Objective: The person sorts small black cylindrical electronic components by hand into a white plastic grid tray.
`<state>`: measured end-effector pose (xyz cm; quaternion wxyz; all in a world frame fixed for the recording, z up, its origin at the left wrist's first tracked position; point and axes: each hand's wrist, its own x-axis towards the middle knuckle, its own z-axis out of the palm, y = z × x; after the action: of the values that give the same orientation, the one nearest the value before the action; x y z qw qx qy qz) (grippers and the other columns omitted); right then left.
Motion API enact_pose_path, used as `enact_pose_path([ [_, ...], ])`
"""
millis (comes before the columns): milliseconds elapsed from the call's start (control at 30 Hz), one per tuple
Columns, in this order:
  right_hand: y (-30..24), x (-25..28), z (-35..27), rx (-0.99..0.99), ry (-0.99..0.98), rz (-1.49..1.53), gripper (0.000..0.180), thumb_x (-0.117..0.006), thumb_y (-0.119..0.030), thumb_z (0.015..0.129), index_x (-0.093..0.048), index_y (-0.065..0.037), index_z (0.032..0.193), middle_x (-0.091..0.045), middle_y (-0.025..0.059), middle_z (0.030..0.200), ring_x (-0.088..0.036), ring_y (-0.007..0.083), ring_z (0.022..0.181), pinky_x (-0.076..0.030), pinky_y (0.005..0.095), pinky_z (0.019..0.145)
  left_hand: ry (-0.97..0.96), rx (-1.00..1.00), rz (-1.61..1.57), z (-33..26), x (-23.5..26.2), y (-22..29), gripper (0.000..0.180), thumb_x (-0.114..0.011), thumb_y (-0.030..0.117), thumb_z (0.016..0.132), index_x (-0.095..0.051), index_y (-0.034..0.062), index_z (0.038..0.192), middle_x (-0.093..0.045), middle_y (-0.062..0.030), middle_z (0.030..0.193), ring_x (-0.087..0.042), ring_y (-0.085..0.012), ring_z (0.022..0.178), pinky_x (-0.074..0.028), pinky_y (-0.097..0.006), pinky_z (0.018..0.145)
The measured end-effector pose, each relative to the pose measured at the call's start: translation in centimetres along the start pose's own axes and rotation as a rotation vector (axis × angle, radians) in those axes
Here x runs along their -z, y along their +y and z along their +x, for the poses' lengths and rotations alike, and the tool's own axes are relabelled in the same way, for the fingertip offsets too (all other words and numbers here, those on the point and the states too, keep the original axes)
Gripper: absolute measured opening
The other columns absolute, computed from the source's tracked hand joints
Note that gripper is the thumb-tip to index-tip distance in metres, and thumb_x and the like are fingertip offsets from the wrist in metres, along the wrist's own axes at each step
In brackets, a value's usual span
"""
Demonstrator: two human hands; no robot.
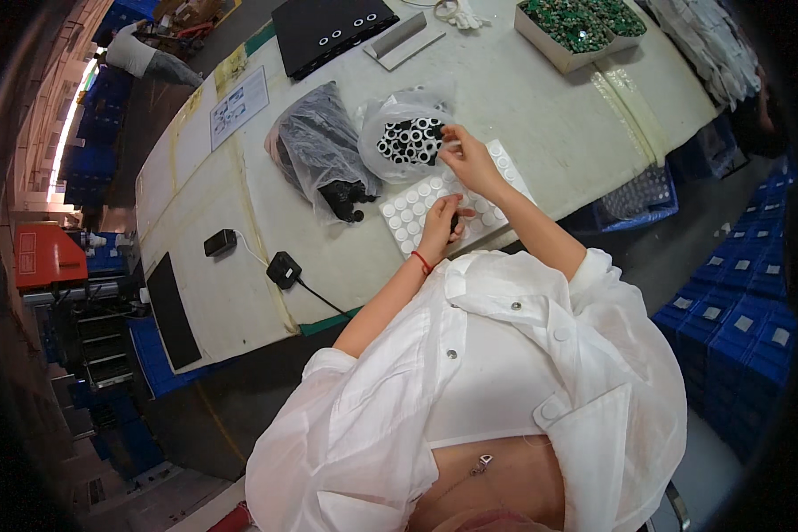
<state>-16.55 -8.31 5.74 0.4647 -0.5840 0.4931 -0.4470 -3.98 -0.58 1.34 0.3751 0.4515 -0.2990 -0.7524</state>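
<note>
My left hand (439,229) is closed around a small black part (455,222), low over a white tray (405,232) with rows of round white pieces. Its fingers hide most of that part. Above the tray's far side, my right hand (472,165) is at the right edge of an open clear plastic bag (374,151). The fingers are bent together in a pinch; what is between them is too small to make out. Inside the bag lie many small black-and-white rings (410,140). Just left of it, a grey plastic bag (315,142) spills black round parts (346,199).
A black panel with holes (328,31) and a metal angle piece (405,40) lie at the back. A box of green circuit boards (585,55) stands back right. A black adapter (284,269) with its cable is front left. Blue crates (727,310) are stacked at right.
</note>
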Motion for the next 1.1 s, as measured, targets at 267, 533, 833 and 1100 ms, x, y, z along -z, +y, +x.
enact_pose_path([
  [267,2.9,0.3,-4.5,-0.164,-0.249,-0.138,0.019,-0.058,-0.009,0.084,-0.059,0.006,0.096,-0.065,0.0118,0.085,-0.063,0.0154,0.070,-0.050,0.0275,0.064,-0.019,0.006,-0.134,0.0,0.7,-0.3,0.065,-0.023,0.058,0.094,-0.044,0.0011,0.116,-0.059,-0.0114,0.077,-0.042,-0.0084,0.047,-0.030,-0.019,0.037],
  [533,1.0,1.0,-7.1,-0.238,-0.371,0.091,0.020,-0.061,0.004,0.077,-0.056,0.004,0.096,-0.060,0.0064,0.073,-0.063,0.0137,0.063,-0.049,0.0254,0.057,0.049,0.024,-0.059,-0.3,-0.2,0.4,0.064,-0.023,0.057,0.094,-0.043,0.0028,0.122,-0.054,-0.0063,0.074,-0.044,-0.0096,0.048,-0.031,-0.019,0.038],
  [833,3.7,2.0,-6.9,-0.442,-0.260,0.097,0.012,-0.064,-0.009,0.081,-0.058,0.002,0.081,-0.061,0.0057,0.079,-0.058,0.0107,0.063,-0.046,0.0246,0.057,-0.111,0.000,0.036,0.1,0.4,0.2,0.038,-0.041,0.033,0.096,-0.051,0.0015,0.115,-0.059,-0.0060,0.077,-0.043,-0.0064,0.052,-0.030,-0.017,0.040],
  [1100,4.5,6.2,-7.0,-0.080,0.233,-0.566,0.011,-0.062,-0.010,0.077,-0.061,-0.001,0.084,-0.060,0.0124,0.085,-0.059,0.0289,0.077,-0.047,0.0366,0.068,-0.095,0.036,0.083,-0.2,0.5,0.0,0.028,-0.047,0.019,0.095,-0.058,-0.0009,0.111,-0.063,-0.0076,0.084,-0.039,-0.0022,0.050,-0.029,-0.016,0.041],
])
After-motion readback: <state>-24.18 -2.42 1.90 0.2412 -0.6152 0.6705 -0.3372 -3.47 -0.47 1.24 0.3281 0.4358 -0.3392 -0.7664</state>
